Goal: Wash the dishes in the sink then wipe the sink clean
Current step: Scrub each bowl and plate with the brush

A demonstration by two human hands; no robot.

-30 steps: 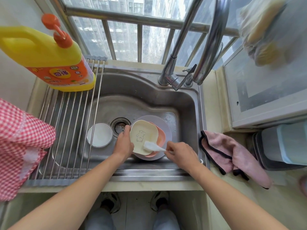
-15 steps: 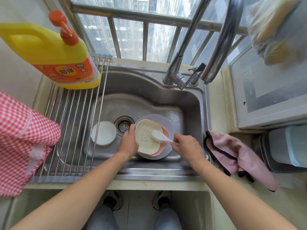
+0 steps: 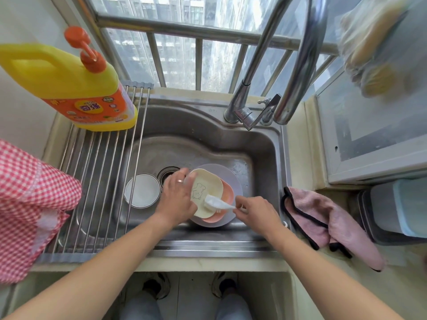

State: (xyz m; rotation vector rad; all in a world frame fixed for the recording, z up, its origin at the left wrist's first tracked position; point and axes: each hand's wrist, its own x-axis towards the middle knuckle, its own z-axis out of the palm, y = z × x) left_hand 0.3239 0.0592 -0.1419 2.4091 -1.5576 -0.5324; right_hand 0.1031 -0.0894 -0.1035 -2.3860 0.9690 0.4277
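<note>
Two hands work inside the sink [image 3: 261,153]. The left hand [image 3: 176,199] has its grip clamped on the left edge of the cream plate [image 3: 205,190], thumb over the rim at the plate's 11 o'clock. The right hand [image 3: 256,212] pinches the handle of a white brush [image 3: 216,203]; the brush head rests on the cream plate at its 5 o'clock.

The cream plate, printed with an outline animal, is held tilted over an orange plate [image 3: 225,199], which lies on a larger pale lilac plate [image 3: 231,179]. The stack sits on the sink floor, right of centre. The drain [image 3: 167,173] lies at the stack's 10 o'clock, partly hidden by the left-hand fingers. A white dish [image 3: 142,190] rests on the sink floor at the drain's 8 o'clock, just beside it.

A roll-up rack [image 3: 99,172] of steel rods spans the sink's left part; two rods cross above the white dish and obstruct access from above. A yellow soap bottle [image 3: 69,86] with an orange pump stands on the rack at 11 o'clock. A red checked cloth [image 3: 30,204] lies at 9 o'clock, overlapping the rack's left edge.

The faucet [image 3: 265,72] rises from the sink's rear rim at 1 o'clock; its arched spout passes close to the camera. A pink cloth [image 3: 328,225] with black trim lies on the tabletop [image 3: 300,158] at 3 o'clock, touching the sink's right rim. A grey and blue container [image 3: 397,209] stands beyond the cloth. The window bars [image 3: 198,61] run along 12 o'clock.
</note>
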